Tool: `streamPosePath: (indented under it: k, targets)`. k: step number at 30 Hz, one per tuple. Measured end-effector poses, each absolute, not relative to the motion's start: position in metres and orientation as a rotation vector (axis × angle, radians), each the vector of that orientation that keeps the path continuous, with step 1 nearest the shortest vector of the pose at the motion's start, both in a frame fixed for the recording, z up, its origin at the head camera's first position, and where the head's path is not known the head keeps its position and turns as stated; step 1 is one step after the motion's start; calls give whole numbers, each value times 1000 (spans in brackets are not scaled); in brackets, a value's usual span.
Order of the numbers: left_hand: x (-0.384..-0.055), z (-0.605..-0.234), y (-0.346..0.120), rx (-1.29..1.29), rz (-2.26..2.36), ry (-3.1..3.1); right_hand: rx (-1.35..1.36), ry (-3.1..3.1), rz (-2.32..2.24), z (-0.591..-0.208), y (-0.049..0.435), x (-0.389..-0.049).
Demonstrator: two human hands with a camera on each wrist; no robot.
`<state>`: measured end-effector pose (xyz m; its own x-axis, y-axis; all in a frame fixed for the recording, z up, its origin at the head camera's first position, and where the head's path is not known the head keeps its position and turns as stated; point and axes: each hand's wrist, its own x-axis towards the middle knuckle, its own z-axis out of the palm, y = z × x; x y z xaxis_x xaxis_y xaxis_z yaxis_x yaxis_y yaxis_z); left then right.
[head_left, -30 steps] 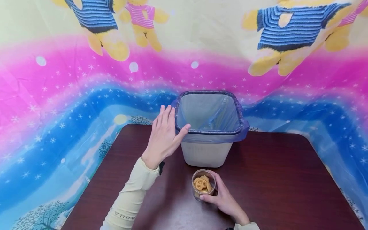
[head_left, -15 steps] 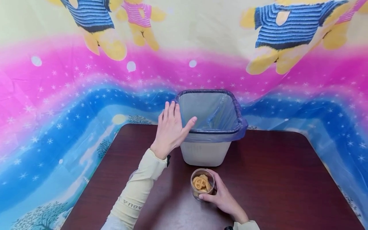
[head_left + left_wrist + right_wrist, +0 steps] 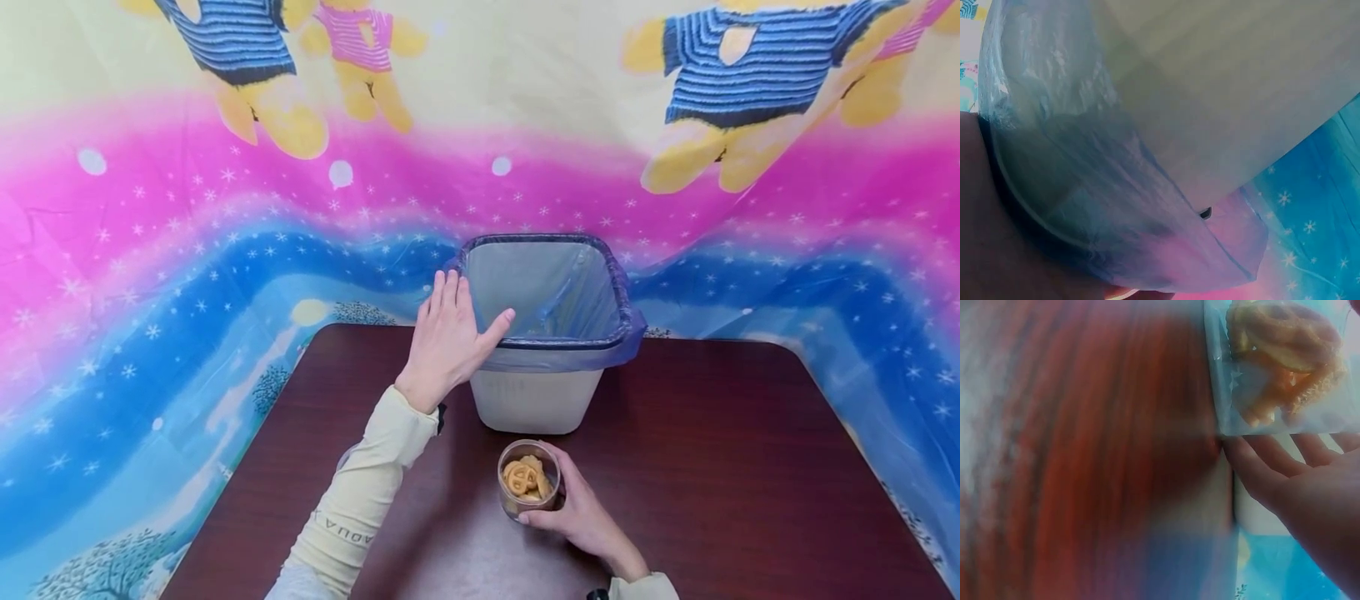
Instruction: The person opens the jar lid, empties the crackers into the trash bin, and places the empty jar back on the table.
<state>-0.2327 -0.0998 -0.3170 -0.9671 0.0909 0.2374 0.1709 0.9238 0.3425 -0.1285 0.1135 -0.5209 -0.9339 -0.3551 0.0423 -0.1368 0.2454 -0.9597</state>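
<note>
A: Surface, rm?
B: Dk-brown table (image 3: 735,450), teddy-print backdrop (image 3: 480,108) behind.
A: Hands?
B: L hand (image 3: 447,337) straight-fingered by bag-lined bin's (image 3: 540,400) L rim; R hand (image 3: 581,508) grips clear cup (image 3: 509,502) w/ cookies (image 3: 521,477), on table before bin.
A: Vs 1 s ago?
B: L hand's further right; cup same.

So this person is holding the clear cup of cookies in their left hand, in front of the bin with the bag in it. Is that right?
Not quite: it is the right hand that holds the clear cup of cookies in front of the bin with the bag in it, as the head view shows.
</note>
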Motion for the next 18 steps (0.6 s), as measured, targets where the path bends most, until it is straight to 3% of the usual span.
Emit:
streamPosePath:
  k: [18]
  targets:
    - [-233, -316, -100, -202, -521, -2929, -520, 2397, -1686, -515, 110, -129]
